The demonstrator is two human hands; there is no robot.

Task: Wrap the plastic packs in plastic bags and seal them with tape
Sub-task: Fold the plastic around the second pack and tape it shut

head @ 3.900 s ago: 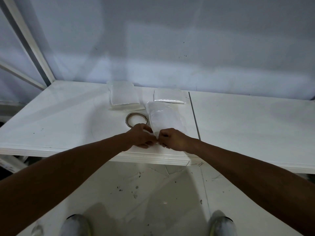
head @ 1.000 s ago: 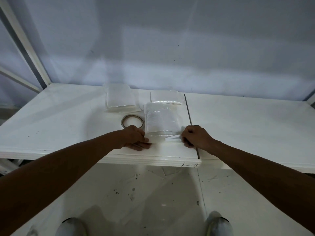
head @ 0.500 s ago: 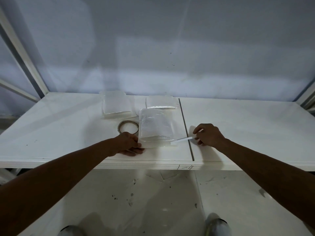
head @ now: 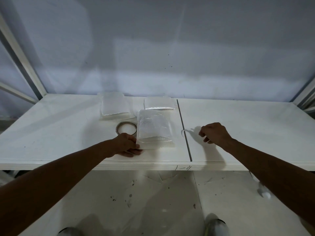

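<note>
Left hand (head: pixel 127 145): pinches the near left corner of the bagged pack (head: pixel 154 132), fingertips lying on the desk (head: pixel 59 133) at its near edge.
Right hand (head: pixel 214 133): raised over the desk to the right of the seam (head: pixel 187 145), fingers curled in; whether it holds anything cannot be told.
Thin white strip (head: pixel 182 132): curls at the seam, between the pack and the right hand; contact with the fingers is unclear.
Bagged pack: flat on the desk left of the seam, long axis running from the person toward the wall, its flat clear end pointing at the desk's front edge.
Tape roll (head: pixel 126 129): lies flat, just left of the pack, just beyond the left hand.
Left rear pack (head: pixel 114 106): flat near the wall.
Right rear pack (head: pixel 159 103): flat, just behind the bagged pack.
</note>
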